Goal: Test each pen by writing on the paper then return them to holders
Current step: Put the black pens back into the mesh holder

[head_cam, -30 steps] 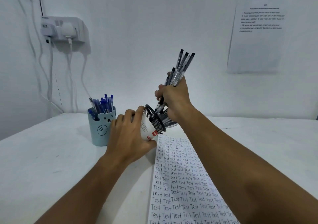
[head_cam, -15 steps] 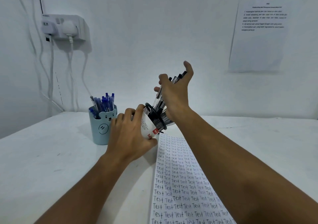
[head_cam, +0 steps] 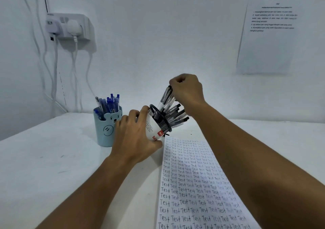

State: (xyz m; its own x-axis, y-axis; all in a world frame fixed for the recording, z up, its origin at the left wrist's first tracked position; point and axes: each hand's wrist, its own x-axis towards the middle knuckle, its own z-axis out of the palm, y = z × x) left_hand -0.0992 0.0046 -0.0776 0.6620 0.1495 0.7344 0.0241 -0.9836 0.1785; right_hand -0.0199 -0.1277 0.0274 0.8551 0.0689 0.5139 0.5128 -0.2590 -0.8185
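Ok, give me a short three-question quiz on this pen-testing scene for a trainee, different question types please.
1. True or false: the black mesh holder stands upright on the table.
2. Which hand holds the mesh holder?
A. left hand
B. right hand
C. neither
3. Fill in: the word written over and over on the paper is ____.

Key:
1. False. It is tilted, its mouth toward the right, with the black pens fanning out.
2. A. The left hand wraps it, while the right hand's grip is curled at the tops of the pens.
3. Test.

The blue bear cup of blue pens stands untouched at the left.
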